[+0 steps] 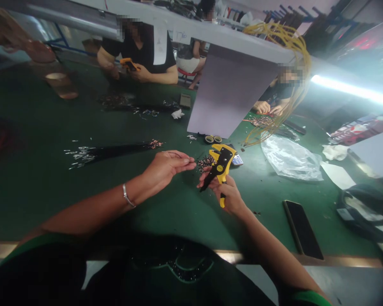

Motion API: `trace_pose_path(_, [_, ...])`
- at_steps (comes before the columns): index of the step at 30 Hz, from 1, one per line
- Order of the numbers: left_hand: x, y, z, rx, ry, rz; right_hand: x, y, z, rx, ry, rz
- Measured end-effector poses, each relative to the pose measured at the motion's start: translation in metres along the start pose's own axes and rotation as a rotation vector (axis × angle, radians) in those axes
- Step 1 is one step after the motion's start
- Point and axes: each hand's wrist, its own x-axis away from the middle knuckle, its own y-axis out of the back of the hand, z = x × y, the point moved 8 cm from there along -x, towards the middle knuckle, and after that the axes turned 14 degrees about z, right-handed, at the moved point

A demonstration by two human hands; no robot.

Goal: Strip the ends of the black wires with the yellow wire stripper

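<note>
My right hand (226,192) is shut on a yellow-and-black self-adjusting wire stripper (221,166), which it holds upright with the jaws pointing away from me. My left hand (166,168) pinches a thin dark wire (176,154) between thumb and fingertips, a short way left of the stripper's jaws. Just beyond the gap between my hands lies a small heap of metal terminals and wire scraps (206,162). Further left on the green work mat (35,127) lies a long bundle of black wires (115,151) with bright metal ends.
A black phone (301,229) and a clear plastic bag (290,159) lie to my right. Yellow wires (284,55) hang over a grey divider (230,91). Across the table, a co-worker's hands (134,70) hold an orange tool, and another co-worker's hands (266,108) work nearby.
</note>
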Motion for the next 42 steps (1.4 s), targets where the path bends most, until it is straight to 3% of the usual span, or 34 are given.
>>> trace_pose_path(13, [0.002, -0.001, 0.011, -0.144, 0.058, -0.043, -0.004, -0.008, 0.011, -0.021, 0.094, -0.031])
trace_pose_path(18, [-0.001, 0.003, 0.021, -0.231, 0.073, -0.103, -0.001, -0.021, 0.023, -0.088, 0.138, 0.001])
trace_pose_path(23, [-0.001, 0.003, 0.032, -0.252, 0.118, -0.09, 0.001, -0.027, 0.016, -0.042, 0.093, 0.061])
trace_pose_path(35, [0.0, -0.009, 0.045, 0.049, 0.272, 0.137, 0.003, -0.012, 0.024, -0.155, 0.116, 0.036])
trace_pose_path(42, [0.002, -0.019, 0.053, -0.164, 0.319, 0.244, 0.002, -0.014, 0.016, -0.258, 0.076, 0.103])
